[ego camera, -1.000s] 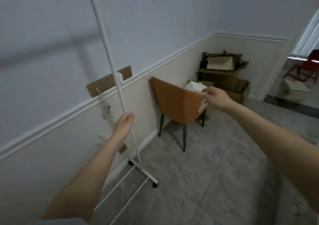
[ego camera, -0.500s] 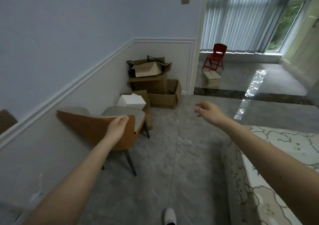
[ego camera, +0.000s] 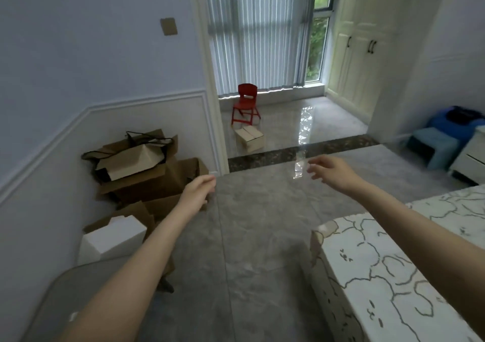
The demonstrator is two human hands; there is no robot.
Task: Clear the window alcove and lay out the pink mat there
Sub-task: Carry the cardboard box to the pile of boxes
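Observation:
The window alcove [ego camera: 309, 121] lies straight ahead behind a dark stone threshold, its glossy floor lit from the blinds. In it stand a small red chair [ego camera: 245, 104] and, just in front of that, a small cardboard box [ego camera: 249, 138]. No pink mat is in view. My left hand [ego camera: 198, 190] is stretched forward over the grey tiles, holding nothing, fingers loosely curled. My right hand [ego camera: 332, 169] reaches forward too, fingers spread and empty. Both hands are well short of the alcove.
A pile of cardboard boxes [ego camera: 147, 168] and a white box [ego camera: 112, 239] line the left wall. A grey chair seat [ego camera: 78, 289] is at bottom left. A bed with a patterned cover [ego camera: 393, 263] fills the right. A blue stool [ego camera: 435, 146] and white cabinets [ego camera: 359, 45] stand at right.
My left hand has let go of the orange chair's backrest and moved forward. The view has swung right and up toward the alcove, and I am nearer to it.

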